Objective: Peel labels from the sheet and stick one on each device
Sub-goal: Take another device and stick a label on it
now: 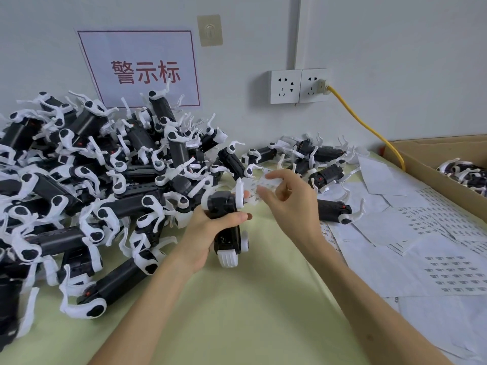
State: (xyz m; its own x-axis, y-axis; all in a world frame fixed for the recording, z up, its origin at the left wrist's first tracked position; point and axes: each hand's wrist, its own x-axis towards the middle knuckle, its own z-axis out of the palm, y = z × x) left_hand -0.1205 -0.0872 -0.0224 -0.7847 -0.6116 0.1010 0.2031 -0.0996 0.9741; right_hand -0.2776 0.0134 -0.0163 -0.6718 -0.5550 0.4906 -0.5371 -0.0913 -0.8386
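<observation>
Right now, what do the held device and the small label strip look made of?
The device: probably moulded plastic, matt black body, smoother white arms. The label strip: seemingly thin glossy paper or film, pale and bending; too blurred to tell which.

Left grip (208, 233) curled tight, right grip (290, 206) in fingertip pinch.

A white paper sign (139, 68) with a red border, stuck on the wall (395, 48), carries three large red characters: 警示标. The label sheets (448, 272) on the counter (237, 312) bear rows of small dark print, too small to read.
</observation>
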